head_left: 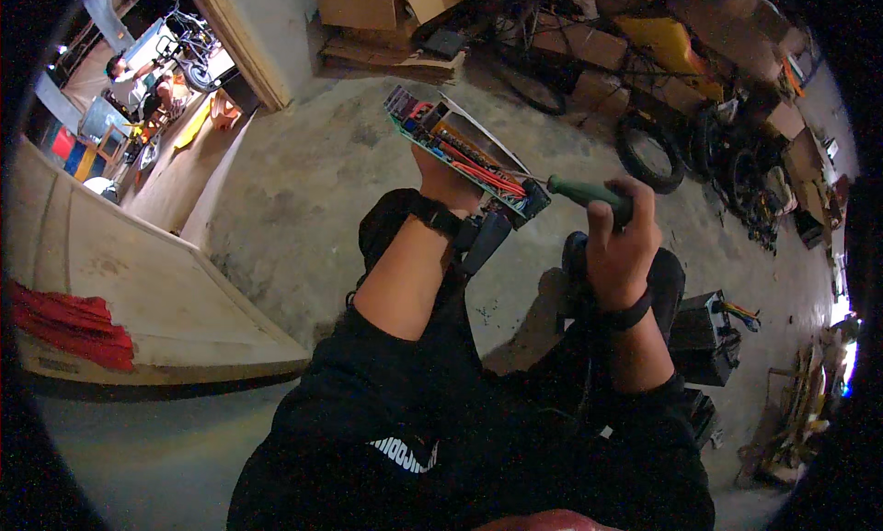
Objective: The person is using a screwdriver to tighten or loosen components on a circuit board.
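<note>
My left hand (pixel 449 178) holds up an opened electronic unit with a circuit board (pixel 457 143), red wires and a pale metal plate along its far side; most of its fingers are hidden behind the unit. A screwdriver (pixel 581 192) with a green handle is gripped in my right hand (pixel 625 241). Its thin shaft points left, and the tip reaches the unit's right end, among the wires. Whether the tip touches a screw cannot be made out.
Beside my right leg stands a dark box-shaped unit (pixel 701 340) with coloured wires. Tyres (pixel 650 154), cardboard boxes (pixel 372 7) and clutter line the far and right sides. At left are a door panel (pixel 138 255), a red cloth (pixel 74 327) and a doorway with another person (pixel 129 85) beside a bike (pixel 195 57).
</note>
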`<action>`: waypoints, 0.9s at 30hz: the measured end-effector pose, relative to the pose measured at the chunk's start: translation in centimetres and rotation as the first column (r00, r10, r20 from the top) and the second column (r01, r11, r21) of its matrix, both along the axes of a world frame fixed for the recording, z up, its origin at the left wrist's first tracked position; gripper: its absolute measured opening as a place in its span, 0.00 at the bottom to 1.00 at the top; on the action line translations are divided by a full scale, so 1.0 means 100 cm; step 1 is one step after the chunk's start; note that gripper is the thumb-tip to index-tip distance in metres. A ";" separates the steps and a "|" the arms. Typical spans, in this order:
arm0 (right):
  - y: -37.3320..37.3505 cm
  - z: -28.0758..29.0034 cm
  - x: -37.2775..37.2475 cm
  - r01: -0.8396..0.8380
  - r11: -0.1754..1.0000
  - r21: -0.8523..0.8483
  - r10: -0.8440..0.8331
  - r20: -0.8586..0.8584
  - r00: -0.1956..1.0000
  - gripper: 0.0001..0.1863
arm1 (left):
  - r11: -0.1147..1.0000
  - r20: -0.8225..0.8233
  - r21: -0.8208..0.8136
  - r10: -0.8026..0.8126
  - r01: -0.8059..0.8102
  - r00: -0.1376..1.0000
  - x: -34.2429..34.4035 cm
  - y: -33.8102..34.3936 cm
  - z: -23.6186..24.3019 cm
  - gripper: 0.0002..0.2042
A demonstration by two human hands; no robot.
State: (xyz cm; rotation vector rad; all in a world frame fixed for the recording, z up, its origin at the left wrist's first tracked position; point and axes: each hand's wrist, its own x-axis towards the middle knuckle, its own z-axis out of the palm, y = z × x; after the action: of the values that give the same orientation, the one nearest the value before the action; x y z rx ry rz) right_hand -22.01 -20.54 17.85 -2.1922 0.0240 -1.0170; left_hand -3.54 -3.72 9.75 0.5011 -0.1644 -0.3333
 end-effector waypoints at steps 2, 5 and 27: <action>0.001 0.002 -0.003 0.035 0.995 -0.096 -0.036 -0.009 0.999 0.19 | 1.000 -0.016 -0.028 0.006 -0.006 1.000 -0.003 0.000 0.006 0.23; 0.006 -0.001 0.001 -0.070 0.998 0.000 0.070 0.038 0.997 0.22 | 0.999 -0.086 -0.023 0.043 -0.045 0.995 -0.008 0.001 0.012 0.23; 0.007 -0.004 0.003 -0.238 0.964 0.120 0.225 0.114 0.968 0.19 | 0.999 -0.083 -0.044 -0.017 0.013 0.996 -0.004 0.001 0.005 0.23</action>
State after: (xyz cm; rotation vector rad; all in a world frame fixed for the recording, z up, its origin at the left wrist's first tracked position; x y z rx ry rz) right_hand -21.71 -19.81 17.40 -1.9679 -0.2011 -0.9618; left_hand -3.97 -3.63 10.30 0.4422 -0.0947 -0.3642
